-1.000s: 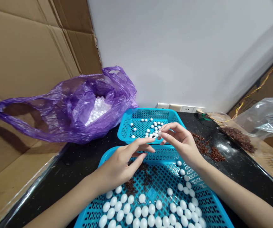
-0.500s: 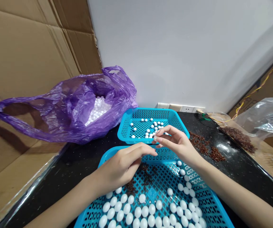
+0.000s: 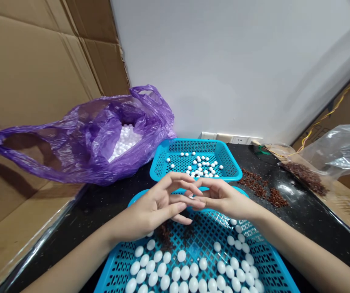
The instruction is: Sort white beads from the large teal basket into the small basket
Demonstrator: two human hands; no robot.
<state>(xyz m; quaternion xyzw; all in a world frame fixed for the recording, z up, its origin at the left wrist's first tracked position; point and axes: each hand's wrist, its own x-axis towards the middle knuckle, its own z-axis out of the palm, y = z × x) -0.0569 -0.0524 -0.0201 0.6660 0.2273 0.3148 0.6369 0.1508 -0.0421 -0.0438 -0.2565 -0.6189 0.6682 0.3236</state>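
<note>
My left hand point(image 3: 165, 205) hovers over the far part of the large blue basket point(image 3: 277, 260), its fingers stretched and slightly spread. My right hand point(image 3: 220, 197) meets it from the right, fingertips pinched together against the left fingers. A small pale spot shows between the fingertips; I cannot tell whether it is a nail or something held. Below, many white balls point(image 3: 181, 256) lie in the near and right parts of the basket. Dark brown crumbs point(image 3: 165, 238) cling to its mesh under my left hand.
A smaller blue basket point(image 3: 159, 156) with scattered white balls stands behind. At left, a purple plastic bag point(image 3: 101, 134) holds more white balls. Reddish-brown crumbs point(image 3: 255, 183) lie on the black tabletop point(image 3: 80, 219). A clear bag point(image 3: 342, 146) sits right, power sockets point(image 3: 238, 140) at the wall.
My right hand has drawn back from the small basket toward me. My left hand has turned and spread its fingers, and the two hands' fingertips now meet.
</note>
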